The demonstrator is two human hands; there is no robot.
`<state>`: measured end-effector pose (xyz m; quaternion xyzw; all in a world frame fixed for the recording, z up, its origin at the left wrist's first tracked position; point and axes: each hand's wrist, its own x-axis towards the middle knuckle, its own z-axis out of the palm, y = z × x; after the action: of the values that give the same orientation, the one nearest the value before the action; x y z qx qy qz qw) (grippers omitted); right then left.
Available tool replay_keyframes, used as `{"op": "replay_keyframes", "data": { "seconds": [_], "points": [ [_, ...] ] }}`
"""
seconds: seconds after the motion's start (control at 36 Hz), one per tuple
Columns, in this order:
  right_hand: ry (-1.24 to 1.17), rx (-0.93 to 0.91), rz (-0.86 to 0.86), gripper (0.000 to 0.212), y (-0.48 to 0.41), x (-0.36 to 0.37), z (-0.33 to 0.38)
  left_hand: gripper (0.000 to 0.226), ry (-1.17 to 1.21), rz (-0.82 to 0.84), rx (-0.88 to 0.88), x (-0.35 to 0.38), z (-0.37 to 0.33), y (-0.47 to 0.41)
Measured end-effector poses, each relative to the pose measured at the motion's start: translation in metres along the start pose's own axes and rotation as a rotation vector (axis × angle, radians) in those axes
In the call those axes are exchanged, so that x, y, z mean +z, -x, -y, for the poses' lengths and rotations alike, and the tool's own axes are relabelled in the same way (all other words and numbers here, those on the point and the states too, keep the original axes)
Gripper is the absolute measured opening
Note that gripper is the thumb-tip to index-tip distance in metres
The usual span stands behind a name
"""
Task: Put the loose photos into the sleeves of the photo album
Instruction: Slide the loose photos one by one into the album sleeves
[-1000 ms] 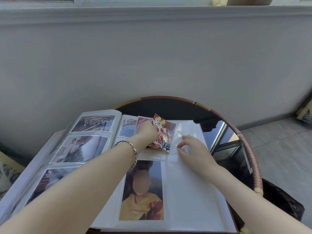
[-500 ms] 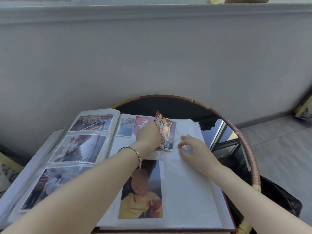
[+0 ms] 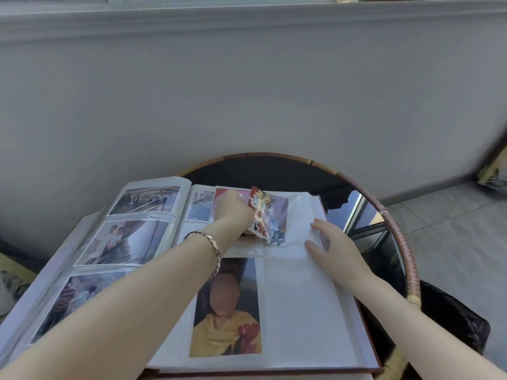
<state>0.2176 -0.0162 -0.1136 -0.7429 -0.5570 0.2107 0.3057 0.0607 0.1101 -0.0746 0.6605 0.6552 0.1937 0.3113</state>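
An open photo album [image 3: 299,303] lies on a round table. My left hand [image 3: 233,212] grips a loose red-and-gold photo [image 3: 267,215] by its left side, over the upper part of the right page. Part of the photo sits under the clear sleeve film [image 3: 296,212]. My right hand [image 3: 332,248] rests on the right page with fingers spread, touching the sleeve's right side. A portrait photo [image 3: 226,311] in yellow fills the sleeve below. The left page [image 3: 123,239] holds three sleeved photos.
The round glass table has a wicker rim [image 3: 395,231] curving behind and to the right of the album. A grey wall [image 3: 247,91] rises just behind. Tiled floor [image 3: 452,242] shows at right, with framed pictures leaning at far right [image 3: 493,174] and far left [image 3: 11,281].
My left hand has pushed the red photo down and right, deeper under the sleeve film. My right hand has slid right toward the page edge and flattened.
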Motion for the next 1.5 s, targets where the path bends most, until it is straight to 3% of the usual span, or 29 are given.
{"op": "replay_keyframes", "data": {
  "seconds": [0.17, 0.33, 0.56, 0.75, 0.94, 1.28, 1.5],
  "points": [
    [-0.048, -0.004, -0.037, 0.046, 0.005, 0.006, -0.003, 0.017, 0.148, 0.016, -0.032, 0.014, 0.001, 0.010],
    [-0.057, -0.013, -0.056, 0.045, 0.005, 0.007, -0.006, 0.018, -0.024, 0.059, 0.092, 0.015, -0.003, 0.016],
    [-0.078, -0.009, -0.069, 0.044, 0.008, 0.008, -0.006, 0.017, 0.041, 0.073, -0.028, 0.006, -0.001, 0.008],
    [-0.077, 0.002, -0.059, 0.045, 0.008, 0.008, -0.006, 0.015, 0.099, 0.064, -0.005, 0.014, -0.001, 0.014],
    [-0.064, -0.011, -0.062, 0.043, 0.009, 0.009, -0.006, 0.022, -0.141, 0.137, 0.138, 0.016, -0.009, 0.018],
    [-0.066, -0.023, -0.076, 0.041, 0.010, 0.009, -0.009, 0.020, -0.040, 0.282, -0.040, 0.005, -0.021, 0.016],
    [-0.049, -0.024, -0.071, 0.042, 0.009, 0.010, -0.010, 0.017, -0.007, 0.265, -0.082, 0.006, -0.020, 0.010]
  ]
}}
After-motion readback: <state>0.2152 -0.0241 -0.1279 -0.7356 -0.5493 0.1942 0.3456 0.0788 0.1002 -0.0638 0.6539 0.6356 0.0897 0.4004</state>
